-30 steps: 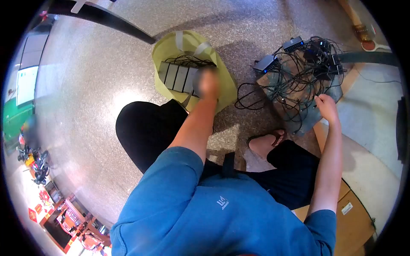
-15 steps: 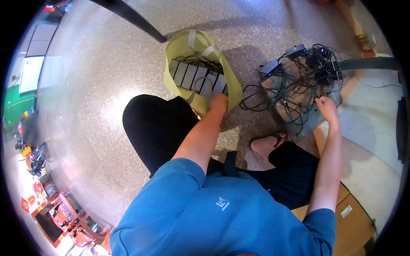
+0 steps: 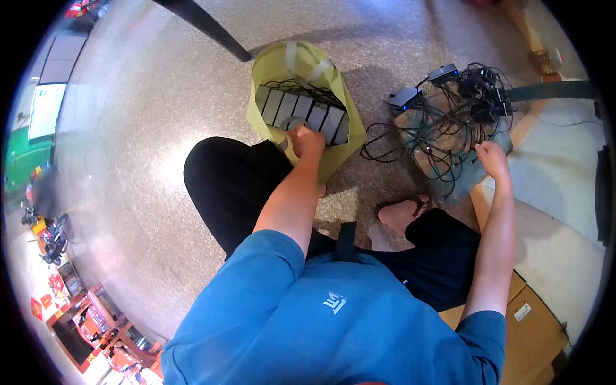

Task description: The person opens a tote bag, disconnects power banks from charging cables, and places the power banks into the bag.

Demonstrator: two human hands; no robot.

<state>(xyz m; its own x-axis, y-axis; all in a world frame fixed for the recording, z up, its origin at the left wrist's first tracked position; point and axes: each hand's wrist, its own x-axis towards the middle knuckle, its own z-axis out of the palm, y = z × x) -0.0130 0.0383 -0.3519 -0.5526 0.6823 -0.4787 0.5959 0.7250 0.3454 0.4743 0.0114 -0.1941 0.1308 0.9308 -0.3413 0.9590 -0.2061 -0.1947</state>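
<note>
A yellow-green tote bag [image 3: 350, 151] stands on the floor with its mouth up. Inside it, several grey box-like devices [image 3: 285, 109] sit side by side in a row, with black cables [image 3: 314, 93] behind them. My left hand [image 3: 307, 141] is closed at the bag's near rim, around its grey strap [image 3: 294, 122]; the fingertips are partly hidden. My right hand [image 3: 493, 160] is closed beside a tangle of black cables [image 3: 443, 144] at the right. What its fingers pinch, if anything, is too small to make out.
Black devices with blue lights [image 3: 405, 99] lie among the cables on a low surface. A dark table leg [image 3: 212, 32] rises beyond the bag. A cardboard box [image 3: 532, 327] is at the lower right, near my right arm. My sandalled foot [image 3: 401, 215] rests below the cables.
My left hand has shifted left along the bag's near rim to the strap, uncovering more of the grey devices. My right hand has barely moved.
</note>
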